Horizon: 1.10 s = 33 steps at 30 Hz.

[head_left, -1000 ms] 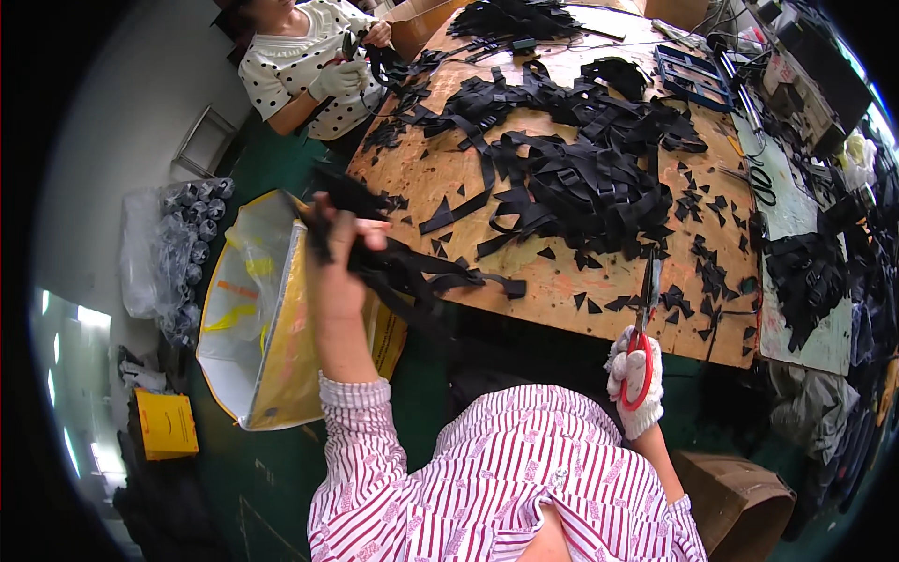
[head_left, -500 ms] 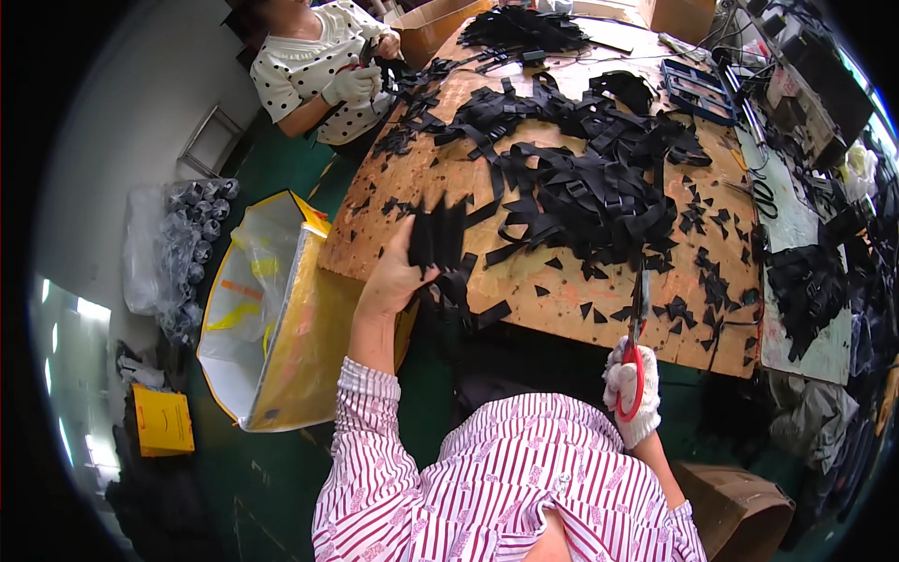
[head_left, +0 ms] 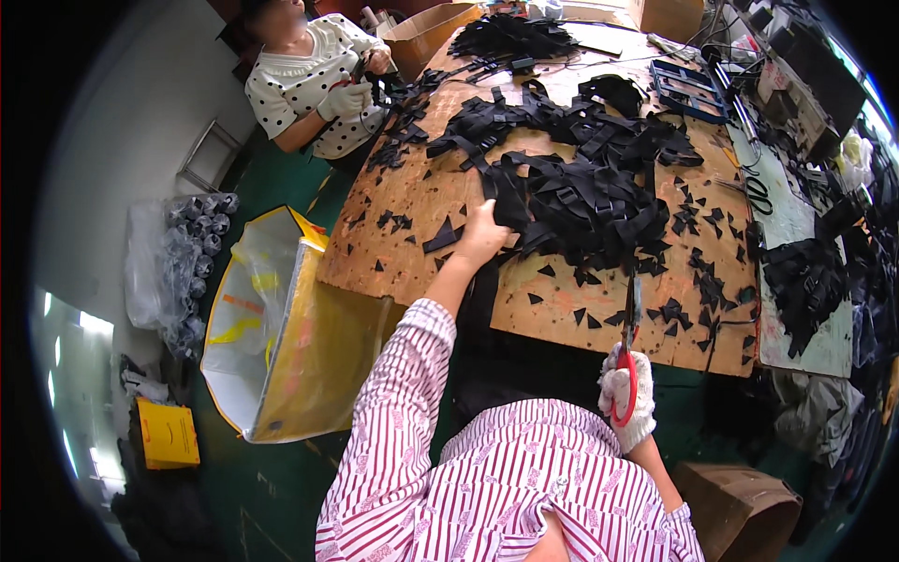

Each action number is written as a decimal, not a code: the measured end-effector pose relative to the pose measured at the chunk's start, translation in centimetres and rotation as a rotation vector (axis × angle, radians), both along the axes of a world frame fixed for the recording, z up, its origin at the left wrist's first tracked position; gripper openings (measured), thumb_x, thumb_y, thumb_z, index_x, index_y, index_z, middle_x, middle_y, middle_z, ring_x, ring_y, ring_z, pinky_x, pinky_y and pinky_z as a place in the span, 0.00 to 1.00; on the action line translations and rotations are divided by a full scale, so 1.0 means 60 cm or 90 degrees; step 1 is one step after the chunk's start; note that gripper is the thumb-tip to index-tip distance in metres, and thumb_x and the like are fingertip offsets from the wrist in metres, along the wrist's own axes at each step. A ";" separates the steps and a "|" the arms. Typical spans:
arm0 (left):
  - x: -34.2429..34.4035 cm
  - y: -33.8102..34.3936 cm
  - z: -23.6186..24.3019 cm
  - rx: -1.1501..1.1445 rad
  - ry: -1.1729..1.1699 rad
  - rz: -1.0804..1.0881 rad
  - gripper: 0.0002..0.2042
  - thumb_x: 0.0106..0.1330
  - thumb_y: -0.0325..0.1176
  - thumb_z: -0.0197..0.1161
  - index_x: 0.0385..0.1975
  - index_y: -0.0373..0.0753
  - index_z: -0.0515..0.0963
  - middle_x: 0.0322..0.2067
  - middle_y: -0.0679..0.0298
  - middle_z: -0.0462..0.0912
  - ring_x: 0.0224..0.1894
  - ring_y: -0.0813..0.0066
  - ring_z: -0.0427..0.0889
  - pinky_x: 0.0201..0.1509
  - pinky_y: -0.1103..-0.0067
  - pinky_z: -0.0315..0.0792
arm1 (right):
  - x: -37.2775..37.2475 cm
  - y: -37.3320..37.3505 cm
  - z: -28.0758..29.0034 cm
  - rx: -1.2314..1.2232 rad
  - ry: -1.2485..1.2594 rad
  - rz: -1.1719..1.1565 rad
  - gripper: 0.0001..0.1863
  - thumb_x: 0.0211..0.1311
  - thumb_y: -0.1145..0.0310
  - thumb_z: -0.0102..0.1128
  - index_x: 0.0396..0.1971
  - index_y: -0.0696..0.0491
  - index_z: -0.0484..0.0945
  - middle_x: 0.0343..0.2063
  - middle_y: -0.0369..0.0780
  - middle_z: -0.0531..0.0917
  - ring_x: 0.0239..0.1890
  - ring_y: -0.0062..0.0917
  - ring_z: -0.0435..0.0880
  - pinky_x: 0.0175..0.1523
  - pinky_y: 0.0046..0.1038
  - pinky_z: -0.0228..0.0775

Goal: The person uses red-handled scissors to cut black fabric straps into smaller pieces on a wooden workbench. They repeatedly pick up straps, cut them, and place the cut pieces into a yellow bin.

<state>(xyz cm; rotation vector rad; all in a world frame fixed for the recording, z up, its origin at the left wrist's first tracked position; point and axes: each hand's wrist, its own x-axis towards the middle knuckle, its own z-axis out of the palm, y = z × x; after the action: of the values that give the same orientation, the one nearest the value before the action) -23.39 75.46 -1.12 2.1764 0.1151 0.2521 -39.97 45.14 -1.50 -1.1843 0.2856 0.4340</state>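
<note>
My bare left hand [head_left: 482,234] is closed on black webbing straps [head_left: 507,195] at the near left side of the heap. A dark length of strap hangs below it over the table's front edge. In a white knit glove, my right hand [head_left: 639,391] grips a pair of scissors [head_left: 628,365] with red handles. The blades point away from me, over the table edge, with their tips by the heap of black straps [head_left: 585,201]. Black buckles show among those straps. Small black triangular offcuts [head_left: 674,314] lie scattered over the wooden table [head_left: 562,328].
Across the table's left side, a co-worker's gloved hand [head_left: 345,99] holds dark material. A yellow and white bag [head_left: 309,347] stands open at the table's left. On the right are a blue tray [head_left: 690,92], black-handled scissors [head_left: 757,192] and another black pile [head_left: 805,290].
My left hand has moved right and away from me; the fanned strap ends it held upright no longer show that way. My right hand and the scissors have barely moved.
</note>
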 end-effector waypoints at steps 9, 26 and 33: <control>0.034 0.008 -0.060 0.131 0.046 -0.120 0.15 0.49 0.22 0.60 0.39 0.28 0.72 0.26 0.54 0.79 0.28 0.69 0.81 0.31 0.76 0.72 | -0.003 -0.014 0.000 0.003 -0.021 0.006 0.13 0.54 0.73 0.52 0.39 0.55 0.64 0.22 0.35 0.69 0.12 0.16 0.67 0.15 0.17 0.64; -0.158 -0.004 0.061 -0.613 -0.008 0.031 0.10 0.59 0.33 0.64 0.38 0.40 0.73 0.25 0.63 0.78 0.24 0.75 0.79 0.31 0.80 0.72 | 0.000 0.024 0.012 -0.130 -0.081 0.126 0.18 0.51 0.78 0.58 0.41 0.57 0.62 0.26 0.36 0.70 0.19 0.18 0.72 0.26 0.21 0.69; -0.196 -0.094 0.049 -0.690 -0.004 0.027 0.09 0.60 0.33 0.63 0.36 0.38 0.73 0.23 0.63 0.78 0.26 0.72 0.80 0.36 0.77 0.73 | 0.001 0.039 -0.003 -0.353 -0.199 0.227 0.24 0.49 0.63 0.63 0.44 0.56 0.65 0.28 0.42 0.76 0.29 0.30 0.78 0.36 0.30 0.70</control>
<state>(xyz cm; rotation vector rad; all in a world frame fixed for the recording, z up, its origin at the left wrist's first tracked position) -35.16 69.80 1.82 1.0968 0.2305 0.1585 -39.93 47.51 -1.70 -1.8367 -0.0912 0.4839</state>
